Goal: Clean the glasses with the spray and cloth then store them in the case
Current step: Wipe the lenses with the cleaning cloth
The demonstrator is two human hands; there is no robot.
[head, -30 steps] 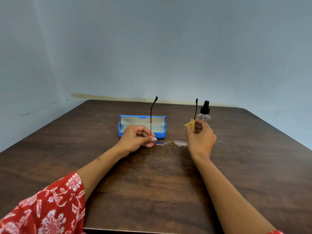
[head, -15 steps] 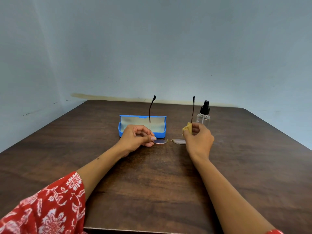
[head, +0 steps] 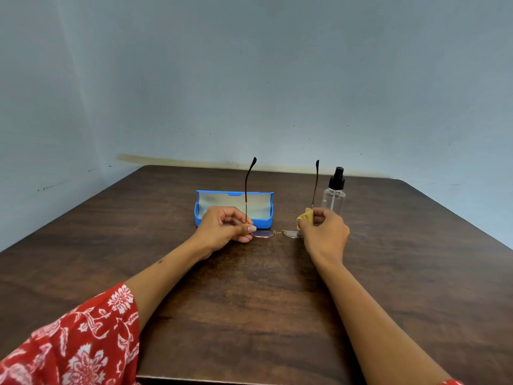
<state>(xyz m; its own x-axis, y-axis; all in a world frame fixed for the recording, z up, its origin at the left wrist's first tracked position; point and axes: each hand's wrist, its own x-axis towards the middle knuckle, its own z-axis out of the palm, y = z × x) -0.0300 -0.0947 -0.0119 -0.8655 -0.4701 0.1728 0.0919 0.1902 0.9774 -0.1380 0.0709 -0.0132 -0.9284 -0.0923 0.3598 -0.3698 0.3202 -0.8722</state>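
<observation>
Thin gold-rimmed glasses (head: 266, 233) are held lenses-down just over the table, both dark temple arms pointing straight up. My left hand (head: 226, 227) pinches the frame at its left hinge. My right hand (head: 326, 232) grips a small tan cloth (head: 304, 216) against the right lens and hinge, covering most of that lens. An open blue case (head: 234, 218) with a pale lining lies behind my left hand. A clear spray bottle (head: 334, 194) with a black nozzle stands upright behind my right hand.
A dark wooden table (head: 249, 301) fills the lower view, its near edge at the bottom. Pale blue walls meet it at the back and left. A red floral sleeve (head: 75, 343) covers my left upper arm.
My right hand with the cloth slid slightly left and down along the right temple arm toward the right lens. The temple arms have tipped more upright. My left hand has stayed in place.
</observation>
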